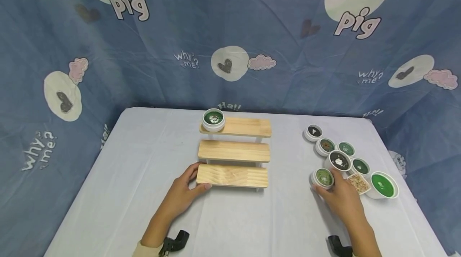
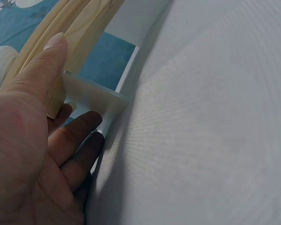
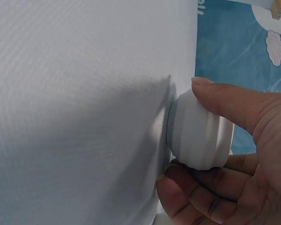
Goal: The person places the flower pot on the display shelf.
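A three-tier wooden display stand point(image 1: 232, 175) with see-through supports stands mid-table. My left hand point(image 1: 183, 191) grips the left end of its lowest step; in the left wrist view the thumb point(image 2: 47, 61) lies along the wood and the other fingers curl below, near the clear support point(image 2: 93, 91). On the top step's left end sits a white pot with a dark green, white-marked top point(image 1: 213, 119). Over at the right, my right hand point(image 1: 342, 199) holds a small white pot with a mossy green top point(image 1: 324, 177), its faceted side point(image 3: 196, 133) between thumb and fingers, close against the tablecloth.
Around the right hand cluster several white pots, among them a taller one with a dark top point(image 1: 339, 161), a bright green one point(image 1: 382, 185) and a square dish of tan bits point(image 1: 359, 183). A black-topped pot point(image 1: 313, 132) stands farther back. Blue printed cloth point(image 1: 252, 21) hangs behind.
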The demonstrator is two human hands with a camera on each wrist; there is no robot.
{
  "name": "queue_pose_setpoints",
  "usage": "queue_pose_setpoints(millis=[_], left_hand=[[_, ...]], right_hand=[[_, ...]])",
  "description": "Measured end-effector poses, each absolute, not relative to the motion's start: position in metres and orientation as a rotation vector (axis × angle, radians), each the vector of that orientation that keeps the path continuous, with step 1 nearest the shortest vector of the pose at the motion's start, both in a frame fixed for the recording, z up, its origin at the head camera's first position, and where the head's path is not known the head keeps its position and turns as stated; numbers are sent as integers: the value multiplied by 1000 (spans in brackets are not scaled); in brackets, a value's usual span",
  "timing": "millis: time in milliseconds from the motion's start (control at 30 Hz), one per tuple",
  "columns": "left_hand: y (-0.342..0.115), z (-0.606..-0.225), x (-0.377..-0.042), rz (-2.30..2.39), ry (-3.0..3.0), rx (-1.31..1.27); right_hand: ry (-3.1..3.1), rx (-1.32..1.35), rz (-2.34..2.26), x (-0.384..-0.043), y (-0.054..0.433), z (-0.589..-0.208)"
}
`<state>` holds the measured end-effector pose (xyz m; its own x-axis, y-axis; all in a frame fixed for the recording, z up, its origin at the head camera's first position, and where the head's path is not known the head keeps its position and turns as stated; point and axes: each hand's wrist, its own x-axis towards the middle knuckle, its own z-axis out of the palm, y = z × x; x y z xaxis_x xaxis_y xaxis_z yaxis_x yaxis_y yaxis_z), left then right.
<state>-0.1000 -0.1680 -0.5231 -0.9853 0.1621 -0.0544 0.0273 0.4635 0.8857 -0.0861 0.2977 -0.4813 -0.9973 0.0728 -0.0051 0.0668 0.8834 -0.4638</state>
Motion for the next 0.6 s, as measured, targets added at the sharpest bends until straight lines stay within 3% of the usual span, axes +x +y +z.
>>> queue_pose_setpoints(millis=[600], left_hand=[[-167,-521,-99,1589,2559,186]], right_hand=[[-3042,-127,740,-86,296,-480]])
